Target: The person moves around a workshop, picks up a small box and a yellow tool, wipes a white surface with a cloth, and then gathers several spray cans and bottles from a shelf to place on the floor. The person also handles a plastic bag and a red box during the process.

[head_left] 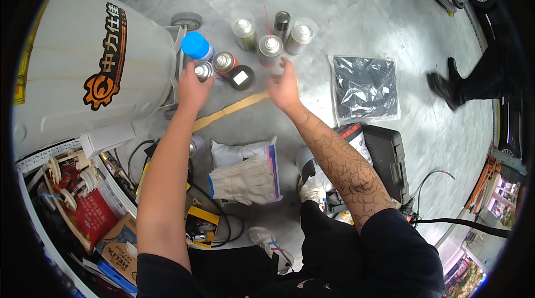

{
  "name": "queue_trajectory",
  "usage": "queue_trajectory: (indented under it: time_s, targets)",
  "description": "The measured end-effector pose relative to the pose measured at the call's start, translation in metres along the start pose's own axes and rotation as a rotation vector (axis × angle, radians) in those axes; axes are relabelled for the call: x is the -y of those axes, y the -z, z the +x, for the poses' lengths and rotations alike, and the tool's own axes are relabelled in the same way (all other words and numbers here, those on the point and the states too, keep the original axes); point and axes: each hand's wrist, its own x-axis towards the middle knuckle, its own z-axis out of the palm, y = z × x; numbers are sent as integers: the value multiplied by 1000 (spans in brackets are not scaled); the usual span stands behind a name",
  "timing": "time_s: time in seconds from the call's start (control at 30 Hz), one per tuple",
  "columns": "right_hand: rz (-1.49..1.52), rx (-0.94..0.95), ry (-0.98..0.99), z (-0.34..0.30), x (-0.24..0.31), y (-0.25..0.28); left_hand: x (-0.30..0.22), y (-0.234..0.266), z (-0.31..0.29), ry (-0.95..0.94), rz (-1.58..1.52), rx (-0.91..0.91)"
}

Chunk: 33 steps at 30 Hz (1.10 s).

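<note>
Several spray cans stand in two groups on the grey floor. My left hand (193, 86) is closed around a spray can with a silver top (204, 69) at the left group's near edge. Close by are a blue-capped can (197, 46), a red can with a bare nozzle (224, 61) and a black-capped can (241, 78). My right hand (285, 86) is open, fingers apart, just below a can with a thin red straw (270, 47). Behind that can stand a black-capped can (282, 23) and two clear-capped cans, one left (244, 31) and one right (301, 36).
A big grey wheeled bin (61, 69) stands at the left. A tan strip (231, 109) lies on the floor. Nearer are work gloves (242, 180) on a plastic bag, a bagged dark item (365, 89) and a black case (387, 158). Another person's shoe (446, 83) is at right.
</note>
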Motion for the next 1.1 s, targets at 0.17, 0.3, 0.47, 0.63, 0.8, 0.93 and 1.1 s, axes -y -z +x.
queue_trajectory:
  time_s: [0.17,0.3,0.47,0.63,0.8,0.93,1.1]
  targets:
    - [-274,264,-93,-44,-14,-23,-3,-4,12,-46,-99,-20]
    - [-86,159,-118,-38,-3,-54,1,-6,27,-37,-168,23]
    - [-45,98,-211,-14,-4,-77,13,-4,34,39,-258,104]
    - [-53,40,-215,-7,-5,-89,32,7,-20,143,-456,40]
    - [-17,33,-231,6,-3,-95,35,49,-144,171,-505,-32]
    - [202,114,-239,-5,-13,-95,-8,107,-281,331,-841,231]
    - [472,413,-342,-100,23,-73,-51,170,-367,688,-994,342]
